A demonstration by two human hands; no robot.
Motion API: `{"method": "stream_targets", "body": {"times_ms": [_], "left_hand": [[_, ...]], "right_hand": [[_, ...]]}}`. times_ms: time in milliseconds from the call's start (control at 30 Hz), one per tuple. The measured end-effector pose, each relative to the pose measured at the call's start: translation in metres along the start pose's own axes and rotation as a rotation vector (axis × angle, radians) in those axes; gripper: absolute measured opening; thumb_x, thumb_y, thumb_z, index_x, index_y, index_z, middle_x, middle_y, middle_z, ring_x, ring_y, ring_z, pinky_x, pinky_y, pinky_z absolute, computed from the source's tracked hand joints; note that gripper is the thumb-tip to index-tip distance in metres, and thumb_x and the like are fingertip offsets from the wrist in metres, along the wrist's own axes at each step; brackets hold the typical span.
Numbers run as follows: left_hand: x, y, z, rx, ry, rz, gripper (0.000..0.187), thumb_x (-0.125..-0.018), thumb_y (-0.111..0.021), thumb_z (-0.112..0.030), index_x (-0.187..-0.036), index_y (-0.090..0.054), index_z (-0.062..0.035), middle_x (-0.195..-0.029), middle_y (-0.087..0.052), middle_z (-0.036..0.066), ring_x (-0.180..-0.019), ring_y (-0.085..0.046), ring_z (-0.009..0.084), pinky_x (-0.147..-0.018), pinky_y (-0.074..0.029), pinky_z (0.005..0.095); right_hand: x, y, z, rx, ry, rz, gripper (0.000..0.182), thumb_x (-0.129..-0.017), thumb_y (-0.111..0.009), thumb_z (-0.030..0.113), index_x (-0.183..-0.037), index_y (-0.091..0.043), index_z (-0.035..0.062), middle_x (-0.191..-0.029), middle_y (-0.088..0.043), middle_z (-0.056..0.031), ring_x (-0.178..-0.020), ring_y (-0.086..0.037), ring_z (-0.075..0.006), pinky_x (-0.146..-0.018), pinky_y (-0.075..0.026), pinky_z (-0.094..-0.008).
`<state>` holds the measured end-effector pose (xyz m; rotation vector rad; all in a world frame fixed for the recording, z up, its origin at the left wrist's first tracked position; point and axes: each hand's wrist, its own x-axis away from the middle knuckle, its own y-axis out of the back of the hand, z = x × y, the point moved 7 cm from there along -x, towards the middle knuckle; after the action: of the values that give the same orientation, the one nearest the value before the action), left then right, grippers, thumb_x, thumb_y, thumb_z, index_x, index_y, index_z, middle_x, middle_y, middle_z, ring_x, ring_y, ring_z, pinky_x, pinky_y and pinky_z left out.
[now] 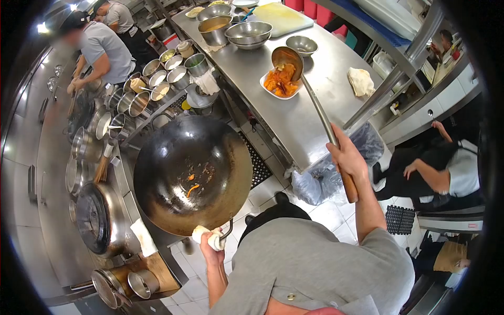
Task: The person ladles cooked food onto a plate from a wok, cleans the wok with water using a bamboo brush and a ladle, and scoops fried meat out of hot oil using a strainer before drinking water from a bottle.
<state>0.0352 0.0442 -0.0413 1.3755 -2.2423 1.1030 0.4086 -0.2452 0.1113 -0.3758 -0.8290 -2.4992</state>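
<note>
My left hand (pixel 211 252) is closed round a folded white cloth (pixel 215 239) at the handle of a large dark wok (pixel 194 142). A few orange scraps (pixel 193 190) lie in the wok's bowl. Out to the right, my right hand (pixel 346 155) grips the wooden-ended handle of a long metal ladle (pixel 289 59). The ladle's bowl is tilted over a white dish (pixel 286 97) on the steel counter. Orange food (pixel 280 82) fills that dish and touches or sits just under the ladle's lip.
Metal bowls (pixel 249 33), a cutting board (pixel 278 19) and a crumpled cloth (pixel 361 82) lie on the steel counter (pixel 325 121). Seasoning pots (pixel 178 73) stand beyond the wok. Two people work at upper left; a person (pixel 446 168) is at right.
</note>
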Motion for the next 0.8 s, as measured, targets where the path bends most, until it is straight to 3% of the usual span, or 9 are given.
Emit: {"method": "stream_targets", "body": {"times_ms": [67, 100, 200, 267, 400, 467, 667, 767, 800], "left_hand": [[0.001, 0.003, 0.003, 0.009, -0.031, 0.0, 0.016, -0.081, -0.049, -0.016, -0.088, -0.052, -0.0018, -0.081, -0.064, 0.018, -0.066, -0.062, 0.0223, -0.054, -0.051, 0.0318], [0.001, 0.012, -0.016, -0.011, -0.054, -0.002, 0.016, -0.081, -0.049, -0.016, -0.088, -0.052, -0.0018, -0.081, -0.064, 0.018, -0.066, -0.062, 0.0223, -0.054, -0.051, 0.0318], [0.001, 0.012, 0.002, 0.031, 0.004, 0.028, 0.014, -0.081, -0.048, -0.015, -0.085, -0.053, -0.0023, -0.081, -0.064, 0.017, -0.066, -0.062, 0.0225, -0.056, -0.051, 0.0314], [0.001, 0.014, 0.004, 0.039, 0.016, 0.032, 0.014, -0.082, -0.048, -0.015, -0.083, -0.054, -0.0023, -0.081, -0.064, 0.017, -0.067, -0.062, 0.0228, -0.058, -0.052, 0.0316], [0.006, 0.012, 0.007, 0.038, -0.002, -0.077, 0.018, -0.08, -0.049, -0.02, -0.082, -0.053, -0.0027, -0.074, -0.06, 0.016, -0.053, -0.057, 0.0204, -0.043, -0.046, 0.0288], [0.006, 0.01, 0.01, 0.03, 0.003, -0.076, 0.018, -0.08, -0.048, -0.02, -0.082, -0.053, -0.0026, -0.074, -0.061, 0.016, -0.052, -0.057, 0.0204, -0.043, -0.046, 0.0288], [0.002, 0.016, 0.014, 0.019, 0.03, -0.048, 0.019, -0.08, -0.048, -0.02, -0.08, -0.054, -0.0023, -0.074, -0.062, 0.016, -0.053, -0.057, 0.0203, -0.044, -0.047, 0.0291], [0.004, 0.015, 0.013, 0.025, 0.037, 0.001, 0.017, -0.081, -0.049, -0.018, -0.08, -0.055, -0.0025, -0.076, -0.063, 0.016, -0.059, -0.06, 0.0216, -0.052, -0.049, 0.0303], [0.005, 0.011, 0.012, 0.038, 0.047, 0.037, 0.014, -0.081, -0.05, -0.016, -0.08, -0.055, -0.0028, -0.078, -0.064, 0.017, -0.066, -0.062, 0.0228, -0.059, -0.051, 0.0315]], "right_hand": [[-0.004, 0.002, -0.002, -0.159, 0.113, -0.033, 0.059, -0.085, -0.053, 0.01, -0.14, -0.032, 0.0041, -0.064, -0.051, -0.0069, -0.045, -0.049, -0.0145, -0.041, -0.041, -0.0311], [-0.008, -0.017, -0.009, -0.187, 0.121, -0.025, 0.059, -0.085, -0.053, 0.01, -0.14, -0.032, 0.0041, -0.064, -0.051, -0.0069, -0.045, -0.049, -0.0145, -0.041, -0.041, -0.0311], [-0.008, -0.007, -0.004, 0.032, 0.356, -0.211, 0.059, -0.085, -0.053, 0.01, -0.139, -0.032, 0.0024, -0.064, -0.054, -0.0105, -0.042, -0.048, -0.0176, -0.042, -0.042, -0.0343], [0.001, -0.01, 0.003, -0.031, 0.094, -0.062, 0.06, -0.084, -0.054, 0.012, -0.139, -0.032, 0.0015, -0.08, -0.061, -0.0224, -0.058, -0.06, -0.0291, -0.06, -0.049, -0.038], [-0.004, -0.01, 0.003, 0.134, 0.276, -0.197, 0.061, -0.084, -0.054, 0.013, -0.139, -0.031, 0.0015, -0.095, -0.061, -0.0296, -0.081, -0.062, -0.0385, -0.078, -0.047, -0.0407], [0.009, -0.008, 0.018, 0.123, 0.055, -0.116, 0.061, -0.084, -0.054, 0.013, -0.139, -0.031, 0.0025, -0.099, -0.06, -0.0304, -0.094, -0.06, -0.0406, -0.083, -0.045, -0.0423], [0.022, -0.001, 0.018, 0.238, 0.433, -0.293, 0.062, -0.084, -0.055, 0.013, -0.14, -0.03, 0.0037, -0.095, -0.059, -0.0316, -0.091, -0.059, -0.0444, -0.081, -0.045, -0.0441], [0.045, -0.013, 0.025, 0.084, 0.074, -0.053, 0.062, -0.083, -0.056, 0.012, -0.139, -0.031, 0.0035, -0.097, -0.058, -0.0326, -0.094, -0.056, -0.0465, -0.082, -0.044, -0.0447], [0.037, -0.017, 0.012, 0.149, 0.34, -0.155, 0.062, -0.083, -0.056, 0.012, -0.139, -0.031, 0.0041, -0.099, -0.058, -0.0328, -0.097, -0.055, -0.0466, -0.084, -0.043, -0.0451]]}}
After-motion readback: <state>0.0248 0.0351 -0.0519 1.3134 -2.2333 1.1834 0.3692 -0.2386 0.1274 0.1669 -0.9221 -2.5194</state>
